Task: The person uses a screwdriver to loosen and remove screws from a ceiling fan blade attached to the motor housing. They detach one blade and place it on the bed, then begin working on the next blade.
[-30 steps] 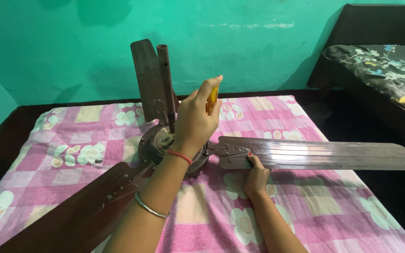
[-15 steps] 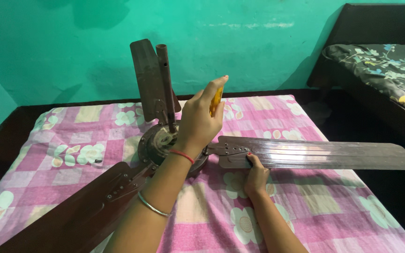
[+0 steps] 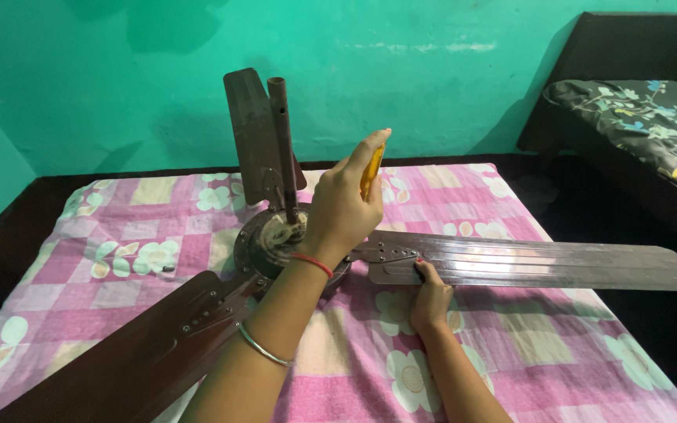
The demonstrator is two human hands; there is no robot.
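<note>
Ceiling fan [image 3: 291, 243], brown, lies on a pink checked blanket [image 3: 511, 360] with floral patches, spread over a low dark platform against a green wall [image 3: 448, 78]. Motor hub faces up, near blanket centre, with the down rod [image 3: 282, 141] standing roughly upright out of it, tilted slightly, open end at top. Three blades: right blade [image 3: 542, 266] runs long axis left-to-right, root at the hub, tip pointing right and overhanging the blanket's right edge; lower-left blade [image 3: 143, 352] runs diagonally from hub toward the bottom-left corner; third blade [image 3: 248, 137] sticks upward behind the rod, seen nearly edge-on, tip toward the wall. Left hand [image 3: 342, 207] is raised above the hub just right of the rod, fingers closed around a yellow-handled tool [image 3: 371, 168], likely a screwdriver; handle points up, working end hidden behind the hand, so contact with the fan cannot be told. Red thread and a thin metal bangle on that arm. Right hand [image 3: 431, 298] rests palm-down on the near edge of the right blade close to its root bracket [image 3: 385, 252], fingertips pressed on the blade, thumb under or at the edge, holding it. Dark bed [image 3: 628, 110] with a floral cover sits at the far right.
</note>
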